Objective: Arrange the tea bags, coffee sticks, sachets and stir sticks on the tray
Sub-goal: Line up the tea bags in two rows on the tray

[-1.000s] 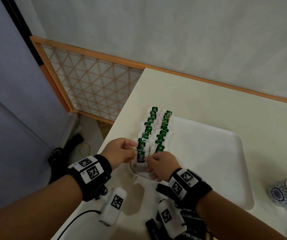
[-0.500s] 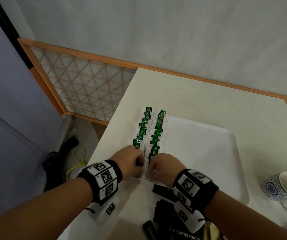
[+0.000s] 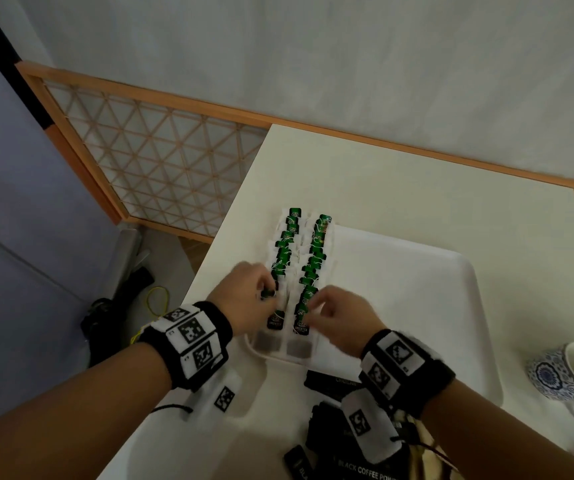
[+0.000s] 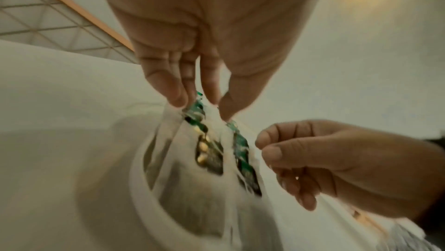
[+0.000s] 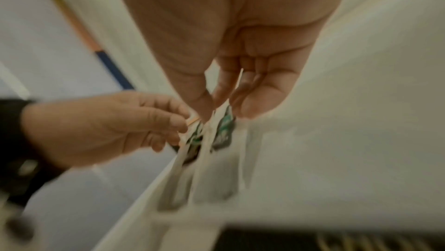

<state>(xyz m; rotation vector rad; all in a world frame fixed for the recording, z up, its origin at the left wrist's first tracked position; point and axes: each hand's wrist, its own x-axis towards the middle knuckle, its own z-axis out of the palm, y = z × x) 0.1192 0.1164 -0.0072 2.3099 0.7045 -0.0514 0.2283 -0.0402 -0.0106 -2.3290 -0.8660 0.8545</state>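
Both hands' fingers pinch tea bags (image 3: 290, 271) at tray (image 3: 417, 306) left edge; rt side bare.

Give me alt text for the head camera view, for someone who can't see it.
Seen from above, a person's left hand and right hand finger the near end of two rows of green-tagged tea bags along the left edge of a white tray. Black coffee sticks lie on the table before the tray, and a blue patterned cup stands at right.

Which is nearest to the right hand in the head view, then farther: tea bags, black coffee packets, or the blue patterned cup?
From the right hand:
1. Tea bags, touching its fingertips, on the tray's left edge.
2. Black coffee packets, just below, beside the wrist.
3. Blue patterned cup, far right on the table.
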